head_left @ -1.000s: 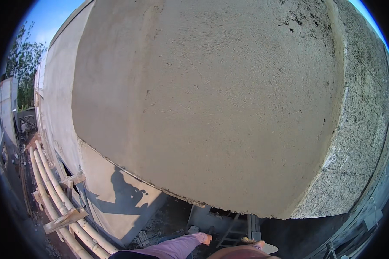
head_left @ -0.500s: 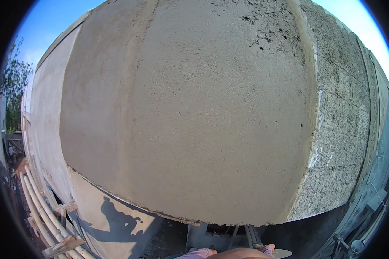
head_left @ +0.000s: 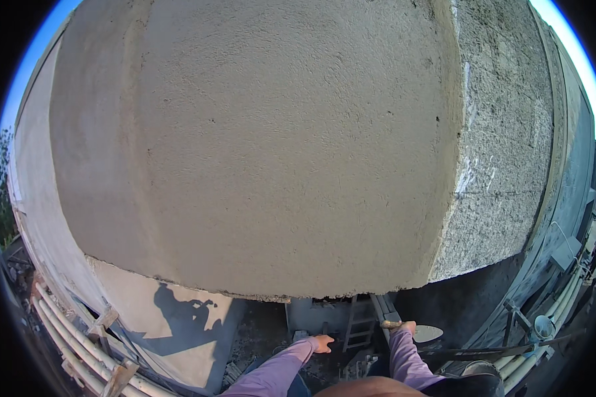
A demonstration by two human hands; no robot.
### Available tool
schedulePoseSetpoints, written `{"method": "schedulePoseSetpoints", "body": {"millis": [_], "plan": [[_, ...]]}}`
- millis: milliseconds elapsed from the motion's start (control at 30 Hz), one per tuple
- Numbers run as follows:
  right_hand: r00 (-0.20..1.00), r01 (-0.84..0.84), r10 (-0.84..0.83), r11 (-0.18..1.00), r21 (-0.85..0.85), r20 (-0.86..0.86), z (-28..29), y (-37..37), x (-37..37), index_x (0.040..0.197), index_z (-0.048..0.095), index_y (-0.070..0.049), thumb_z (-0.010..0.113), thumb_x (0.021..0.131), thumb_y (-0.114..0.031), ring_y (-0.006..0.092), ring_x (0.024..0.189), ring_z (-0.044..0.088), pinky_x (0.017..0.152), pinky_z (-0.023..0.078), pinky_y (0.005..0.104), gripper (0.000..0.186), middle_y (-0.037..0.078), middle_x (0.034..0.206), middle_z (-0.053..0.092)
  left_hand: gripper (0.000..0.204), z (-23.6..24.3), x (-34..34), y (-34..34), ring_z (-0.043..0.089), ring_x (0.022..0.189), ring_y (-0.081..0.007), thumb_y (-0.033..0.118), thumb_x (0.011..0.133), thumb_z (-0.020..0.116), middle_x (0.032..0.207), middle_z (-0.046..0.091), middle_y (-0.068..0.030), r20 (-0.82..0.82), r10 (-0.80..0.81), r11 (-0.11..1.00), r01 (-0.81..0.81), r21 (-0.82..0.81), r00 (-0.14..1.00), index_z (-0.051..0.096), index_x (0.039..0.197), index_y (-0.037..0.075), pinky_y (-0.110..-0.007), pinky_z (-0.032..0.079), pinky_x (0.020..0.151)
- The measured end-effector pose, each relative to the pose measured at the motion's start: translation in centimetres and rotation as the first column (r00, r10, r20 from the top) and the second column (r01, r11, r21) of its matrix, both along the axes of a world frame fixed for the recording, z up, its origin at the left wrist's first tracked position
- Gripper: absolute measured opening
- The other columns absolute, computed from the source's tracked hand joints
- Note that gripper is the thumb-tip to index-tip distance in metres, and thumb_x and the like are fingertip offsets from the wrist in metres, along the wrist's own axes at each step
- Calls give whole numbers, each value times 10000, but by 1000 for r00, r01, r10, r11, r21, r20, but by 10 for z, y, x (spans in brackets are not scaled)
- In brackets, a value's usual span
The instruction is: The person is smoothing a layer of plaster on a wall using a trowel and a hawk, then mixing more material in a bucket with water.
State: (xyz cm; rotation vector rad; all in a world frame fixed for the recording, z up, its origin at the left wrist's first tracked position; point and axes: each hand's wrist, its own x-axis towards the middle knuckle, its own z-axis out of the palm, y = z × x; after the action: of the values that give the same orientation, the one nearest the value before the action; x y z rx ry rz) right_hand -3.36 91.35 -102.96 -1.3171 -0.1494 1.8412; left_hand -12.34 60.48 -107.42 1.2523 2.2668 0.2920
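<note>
A broad wall panel of smooth, damp-looking grey plaster [head_left: 291, 152] fills most of the view ahead of me. Below its ragged lower edge, my right hand [head_left: 409, 327] is closed round the wooden handle of a trowel [head_left: 429, 333]. The trowel's pale oval blade points right, and the handle's end sticks out left of my fist. My left hand [head_left: 322, 344] hangs lower and to the left, fingers loosely apart, with nothing visible in it. Both hands are clear of the plaster.
Rough unplastered wall [head_left: 496, 152] borders the panel at right. Scaffold poles [head_left: 79, 344] with wooden blocks run at lower left; more poles [head_left: 563, 304] are at right. Below me are a ladder [head_left: 359, 324] and a bucket [head_left: 480, 369]. My shadow [head_left: 179, 311] falls on the lower wall.
The view has tipped down and shifted right, so the panel sits higher and further left. Both forearms and hands now show fully; before, only their edges appeared at the bottom.
</note>
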Motion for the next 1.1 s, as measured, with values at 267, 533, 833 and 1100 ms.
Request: {"method": "schedulePoseSetpoints", "body": {"millis": [267,533,833,1100], "plan": [[987,-147,154,978,147,-36,36,-48,-32,1032,568,-2,482,855,-180,252,808,561,752,516,385,265,110,970,579,458,-3,-28,-2,565,1142,-311,224,734,665,1221,592,-183,-30,117,993,-116,15,993,618,1144,24,-406,451,950],[966,-50,65,997,66,-249,-30,27,16,845,492,-80,475,903,-513,250,591,509,571,448,420,437,80,698,526,643,-13,-5,45,446,1285,-317,341,778,677,1364,487,-188,52,-44,996,48,-72,998,510,1322,41,-389,353,1073],[944,15,44,984,176,-328,7,4,26,990,494,-165,474,916,-502,228,525,533,491,457,400,346,56,741,584,535,55,26,21,578,1108,-331,316,838,650,1204,595,-179,158,-161,964,120,239,974,528,1299,72,-400,454,938],[996,35,-70,861,508,51,95,-10,25,922,476,-93,579,921,-317,134,508,472,427,402,293,247,32,650,470,318,396,33,44,568,903,-228,232,852,670,1003,611,-39,-395,-172,619,411,669,902,661,1161,158,-331,484,785]]}}
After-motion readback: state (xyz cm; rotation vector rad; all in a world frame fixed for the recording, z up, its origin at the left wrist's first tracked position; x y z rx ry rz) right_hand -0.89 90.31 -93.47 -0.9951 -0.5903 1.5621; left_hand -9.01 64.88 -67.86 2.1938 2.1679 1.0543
